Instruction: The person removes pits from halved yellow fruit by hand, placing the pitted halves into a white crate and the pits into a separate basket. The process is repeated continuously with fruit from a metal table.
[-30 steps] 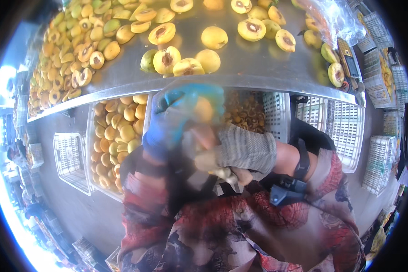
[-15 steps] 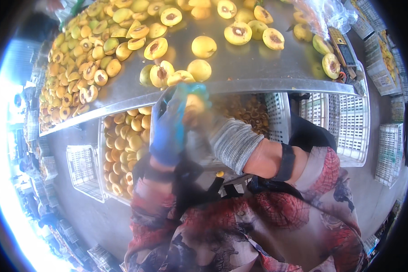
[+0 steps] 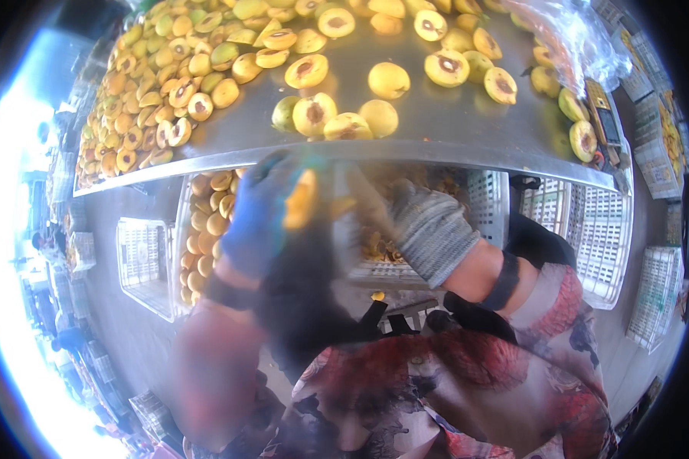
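Steel tabletop (image 3: 436, 126) spans the upper view, loaded with halved yellow fruit (image 3: 168, 84). Below the tabletop edge stand white slatted crates (image 3: 142, 260), one holding fruit. Just under that edge, the left hand (image 3: 260, 218), in a blue glove, has its fingers curled around a yellow fruit piece (image 3: 302, 200). The right hand (image 3: 425, 226), in a grey glove, lies just beside the piece; its finger state cannot be told because of blur.

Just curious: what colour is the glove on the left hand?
Blue, seen in the head view: left hand holding a yellow fruit.
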Available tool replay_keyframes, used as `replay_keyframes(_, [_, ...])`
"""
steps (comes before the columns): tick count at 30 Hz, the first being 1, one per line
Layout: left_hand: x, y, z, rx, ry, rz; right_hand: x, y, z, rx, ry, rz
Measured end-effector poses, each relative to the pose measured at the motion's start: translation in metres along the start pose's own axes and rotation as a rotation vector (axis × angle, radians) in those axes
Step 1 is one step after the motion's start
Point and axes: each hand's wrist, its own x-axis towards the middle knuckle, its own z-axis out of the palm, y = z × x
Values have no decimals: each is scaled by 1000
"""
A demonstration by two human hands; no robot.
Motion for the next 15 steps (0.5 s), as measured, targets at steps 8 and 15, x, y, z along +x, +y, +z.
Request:
replay_keyframes(8, [-73, -104, -123, -401, 459, -404, 2, 5, 20, 76, -254, 103])
replay_keyframes(15, [-22, -233, -116, 180, 710, -478, 6, 2, 47, -328, -328, 73])
